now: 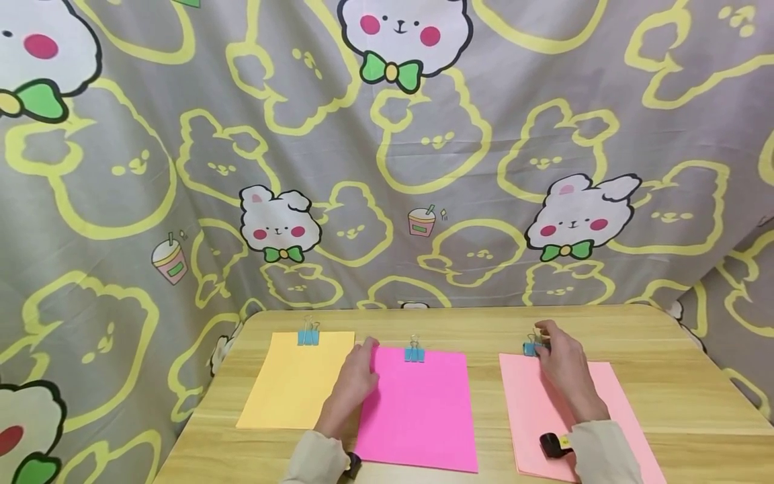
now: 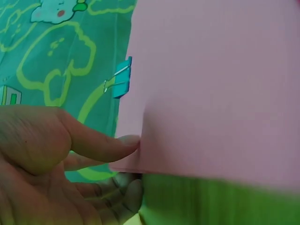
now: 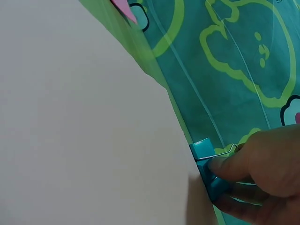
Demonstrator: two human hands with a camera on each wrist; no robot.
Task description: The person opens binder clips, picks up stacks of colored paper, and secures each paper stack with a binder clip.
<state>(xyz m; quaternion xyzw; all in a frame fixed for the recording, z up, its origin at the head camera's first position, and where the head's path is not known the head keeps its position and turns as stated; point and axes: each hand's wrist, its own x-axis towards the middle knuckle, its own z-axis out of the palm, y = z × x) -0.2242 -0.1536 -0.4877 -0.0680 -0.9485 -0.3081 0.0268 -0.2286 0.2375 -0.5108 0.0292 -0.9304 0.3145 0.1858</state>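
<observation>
Three paper stacks lie on the table, each with a blue binder clip at its far edge. My left hand (image 1: 357, 373) is at the far left corner of the magenta paper stack (image 1: 420, 417). In the left wrist view the thumb lies over that corner and the fingers curl below its edge. The magenta stack's binder clip (image 1: 414, 354) sits away from this hand. My right hand (image 1: 568, 370) pinches the binder clip (image 3: 204, 149) on the pale pink paper stack (image 1: 611, 410), thumb against its side and a wire handle raised.
To the left lies the yellow paper stack (image 1: 296, 383) with its own binder clip (image 1: 308, 337). The wooden table (image 1: 490, 430) ends at a grey patterned curtain (image 1: 387, 148) that hangs behind and at the sides. Black wrist cameras sit at both sleeves.
</observation>
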